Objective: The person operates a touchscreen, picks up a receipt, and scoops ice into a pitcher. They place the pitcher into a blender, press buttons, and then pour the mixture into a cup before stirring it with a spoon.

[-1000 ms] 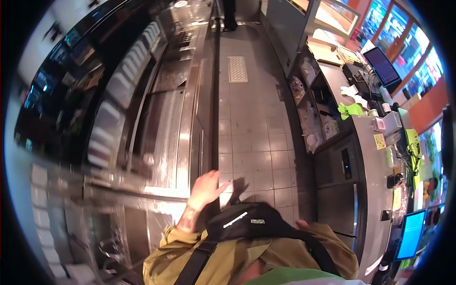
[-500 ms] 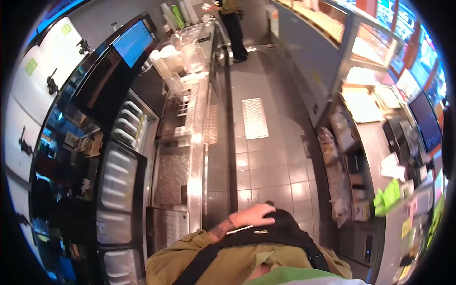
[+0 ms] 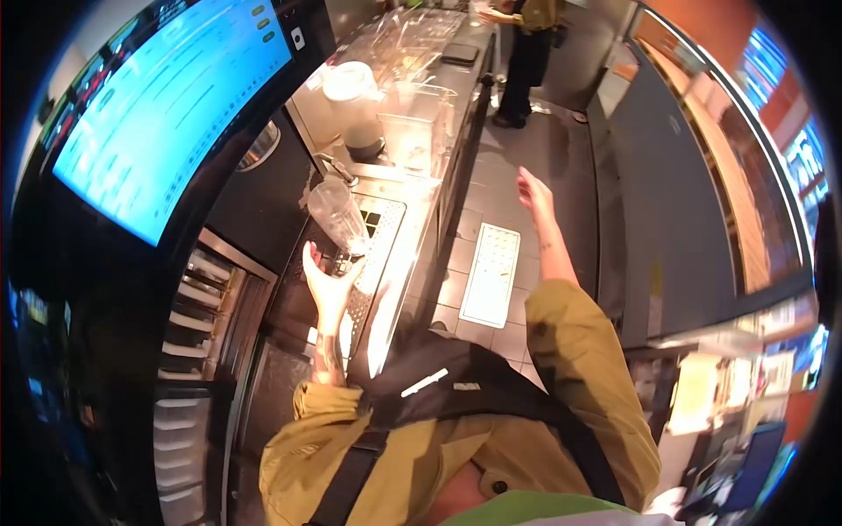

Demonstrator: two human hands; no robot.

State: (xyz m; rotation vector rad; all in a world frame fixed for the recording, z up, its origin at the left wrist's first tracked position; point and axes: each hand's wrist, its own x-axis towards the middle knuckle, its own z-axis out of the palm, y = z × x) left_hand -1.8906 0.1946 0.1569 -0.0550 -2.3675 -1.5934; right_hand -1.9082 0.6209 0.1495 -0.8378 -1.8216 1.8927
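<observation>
My left hand (image 3: pixel 328 286) reaches over the counter on the left, thumb and fingers spread around an empty gap. Just beyond its fingertips stands a clear plastic pitcher-like container (image 3: pixel 336 213), on a perforated metal drip tray (image 3: pixel 379 250). A small metal tap (image 3: pixel 338 168) rises behind the container. Out over the floor aisle, my right hand (image 3: pixel 537 195) is stretched forward with its fingers extended and nothing in it.
A lit screen (image 3: pixel 175 114) hangs at the upper left. Behind the tap are a large white-lidded container (image 3: pixel 355 105) and clear bins (image 3: pixel 421 114). A white perforated panel (image 3: pixel 491 276) lies on the floor. Another person (image 3: pixel 526 61) stands at the aisle's far end.
I have moved forward and closer to the left counter. My left hand has gone from in front of my body to near the clear container. My right arm has come into view.
</observation>
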